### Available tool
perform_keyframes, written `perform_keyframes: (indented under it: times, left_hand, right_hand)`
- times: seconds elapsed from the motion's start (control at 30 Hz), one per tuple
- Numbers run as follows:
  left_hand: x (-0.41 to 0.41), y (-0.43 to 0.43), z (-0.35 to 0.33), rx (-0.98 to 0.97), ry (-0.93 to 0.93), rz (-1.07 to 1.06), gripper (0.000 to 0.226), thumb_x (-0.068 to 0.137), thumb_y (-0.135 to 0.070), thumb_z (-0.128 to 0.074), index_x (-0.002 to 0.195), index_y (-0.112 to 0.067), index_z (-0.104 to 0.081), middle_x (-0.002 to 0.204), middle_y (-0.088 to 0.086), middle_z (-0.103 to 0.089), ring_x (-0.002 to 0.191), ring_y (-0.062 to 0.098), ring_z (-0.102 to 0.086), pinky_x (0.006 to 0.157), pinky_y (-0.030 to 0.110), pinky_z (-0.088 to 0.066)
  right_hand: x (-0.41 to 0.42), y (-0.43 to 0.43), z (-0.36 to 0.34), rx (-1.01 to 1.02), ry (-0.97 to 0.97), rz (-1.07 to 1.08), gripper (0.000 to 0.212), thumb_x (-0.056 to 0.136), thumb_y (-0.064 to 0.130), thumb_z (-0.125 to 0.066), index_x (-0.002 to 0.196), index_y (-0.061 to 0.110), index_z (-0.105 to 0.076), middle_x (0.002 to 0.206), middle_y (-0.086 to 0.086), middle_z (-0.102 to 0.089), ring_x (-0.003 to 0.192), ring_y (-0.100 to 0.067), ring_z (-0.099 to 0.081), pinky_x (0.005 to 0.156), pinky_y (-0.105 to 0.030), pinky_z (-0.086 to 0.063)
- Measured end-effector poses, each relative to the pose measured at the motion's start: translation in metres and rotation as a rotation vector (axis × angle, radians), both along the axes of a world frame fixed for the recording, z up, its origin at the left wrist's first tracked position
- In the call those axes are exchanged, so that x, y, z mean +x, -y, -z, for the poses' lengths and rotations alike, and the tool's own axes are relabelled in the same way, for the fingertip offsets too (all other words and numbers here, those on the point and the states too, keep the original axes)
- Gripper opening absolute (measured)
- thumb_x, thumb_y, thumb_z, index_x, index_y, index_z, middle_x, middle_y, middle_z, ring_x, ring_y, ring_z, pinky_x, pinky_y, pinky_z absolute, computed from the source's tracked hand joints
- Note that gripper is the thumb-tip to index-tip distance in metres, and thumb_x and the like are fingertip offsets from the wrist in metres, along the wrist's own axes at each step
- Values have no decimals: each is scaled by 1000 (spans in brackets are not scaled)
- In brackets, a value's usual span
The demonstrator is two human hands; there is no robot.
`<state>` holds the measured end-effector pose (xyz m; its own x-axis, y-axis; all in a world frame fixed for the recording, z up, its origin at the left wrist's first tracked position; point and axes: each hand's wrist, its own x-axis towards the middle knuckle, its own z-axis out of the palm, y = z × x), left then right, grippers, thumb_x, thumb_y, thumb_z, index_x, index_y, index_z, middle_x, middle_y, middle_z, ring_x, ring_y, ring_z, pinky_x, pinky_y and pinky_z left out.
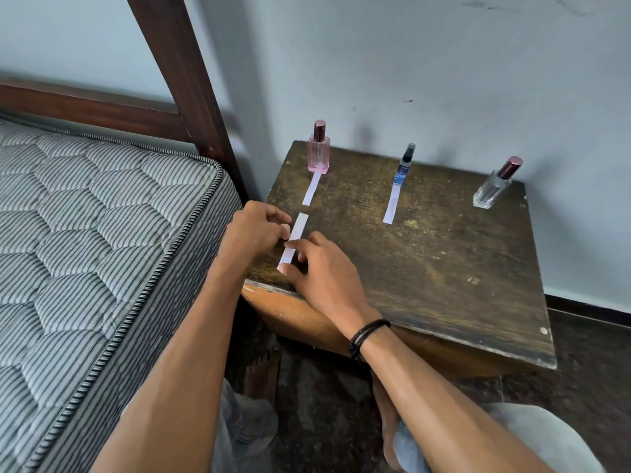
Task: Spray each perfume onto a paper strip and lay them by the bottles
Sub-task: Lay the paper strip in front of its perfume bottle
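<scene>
Three perfume bottles stand along the back of a worn wooden table point(444, 261): a pink bottle point(318, 154) at the left, a slim blue spray bottle point(404, 164) in the middle and a clear bottle point(495, 184) at the right. A white paper strip point(311, 188) lies in front of the pink bottle, and another strip point(392, 203) lies in front of the blue one. A third strip point(294, 238) lies near the table's front left corner. My left hand point(254, 230) pinches its left edge, and my right hand point(321, 271) holds its near end with fingertips.
A striped quilted mattress point(85, 233) on a dark wooden bed frame point(184, 80) borders the table on the left. A pale wall stands right behind the bottles. My knees and the dark floor show below the table's front edge.
</scene>
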<state>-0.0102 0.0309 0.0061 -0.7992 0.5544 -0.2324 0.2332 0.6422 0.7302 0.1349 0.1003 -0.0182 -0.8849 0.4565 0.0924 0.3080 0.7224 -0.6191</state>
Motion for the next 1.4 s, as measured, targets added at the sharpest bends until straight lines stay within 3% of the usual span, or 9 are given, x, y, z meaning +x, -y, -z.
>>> perform_keyframes:
  times: [0.23, 0.43, 0.77, 0.9, 1.03, 1.27, 1.4]
  left_hand:
    - [-3, 2, 5, 26, 42, 8, 14, 85, -12, -72, 85, -27, -74, 68, -8, -76, 74, 12, -69, 92, 43, -58]
    - [-2, 0, 5, -4, 23, -1, 16, 79, -13, -76, 84, -29, -74, 73, -7, -76, 81, 19, -72, 90, 44, -58]
    - [-1, -1, 5, -40, -6, 1, 12, 76, -23, -78, 81, -33, -74, 79, -5, -75, 83, 21, -72, 88, 44, -59]
    - [0, -1, 3, -42, 29, -8, 13, 66, -30, -76, 78, -36, -74, 79, -5, -76, 84, 23, -73, 90, 44, -58]
    - [0, -1, 2, -38, 33, 1, 13, 70, -25, -76, 79, -34, -74, 77, -7, -76, 85, 22, -73, 91, 44, -58]
    - [0, -1, 1, -41, 25, 5, 15, 74, -19, -77, 82, -32, -75, 79, -3, -75, 84, 23, -72, 89, 45, -59]
    - [1, 0, 0, -34, -9, 3, 15, 81, -20, -77, 82, -34, -74, 79, -2, -74, 81, 21, -72, 87, 44, -59]
  right_hand:
    - [-1, -3, 1, -33, 15, 21, 36, 95, 37, -69, 130, 28, -67, 103, 10, -52, 94, -16, -59, 75, -36, -52]
    - [0, -6, 5, -93, -8, 39, 31, 93, 38, -73, 123, 31, -72, 97, 13, -52, 86, -12, -58, 74, -35, -51]
    - [1, -7, 5, -4, -20, 10, 42, 96, 35, -70, 137, 26, -64, 103, 8, -49, 92, -20, -62, 74, -41, -54]
    - [3, -4, 1, 84, -28, -29, 29, 99, 34, -66, 126, 24, -70, 109, 3, -52, 96, -23, -61, 68, -40, -51]
    - [2, -2, 1, 120, -65, -33, 24, 104, 34, -57, 114, 20, -74, 108, 1, -56, 94, -25, -61, 64, -42, -53]
    - [3, -1, 6, 241, -178, -22, 16, 105, 24, -55, 105, 12, -66, 99, 1, -56, 82, -22, -62, 50, -39, -49]
    - [2, -2, 4, 180, -265, 25, 13, 105, 20, -56, 100, 9, -61, 99, 0, -56, 74, -23, -61, 54, -42, -53]
